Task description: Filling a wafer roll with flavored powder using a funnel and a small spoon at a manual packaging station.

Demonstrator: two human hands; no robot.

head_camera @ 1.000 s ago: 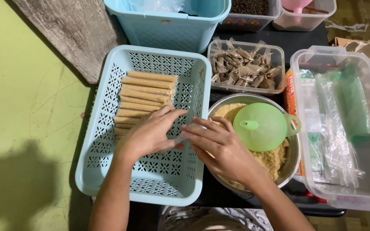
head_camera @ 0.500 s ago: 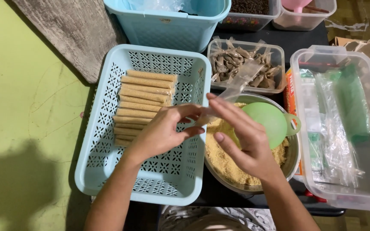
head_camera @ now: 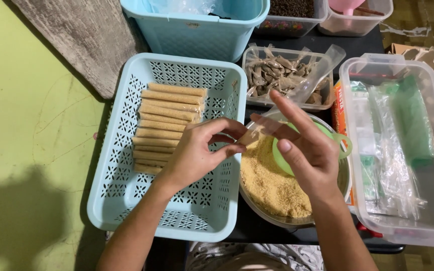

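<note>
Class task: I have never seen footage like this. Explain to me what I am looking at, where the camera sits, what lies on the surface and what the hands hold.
There is no machine here: a person works with two bare hands, and the one picture comes from a camera on their head, looking down. The left hand and the right hand hold between them a long, narrow clear plastic sleeve, empty as far as can be seen. Below lie a light blue perforated basket with a row of filled tan sticks, a metal bowl of tan crumbly powder with a green funnel in it, a clear tub of small brownish packets, and a clear box of plastic wrappers.
</note>
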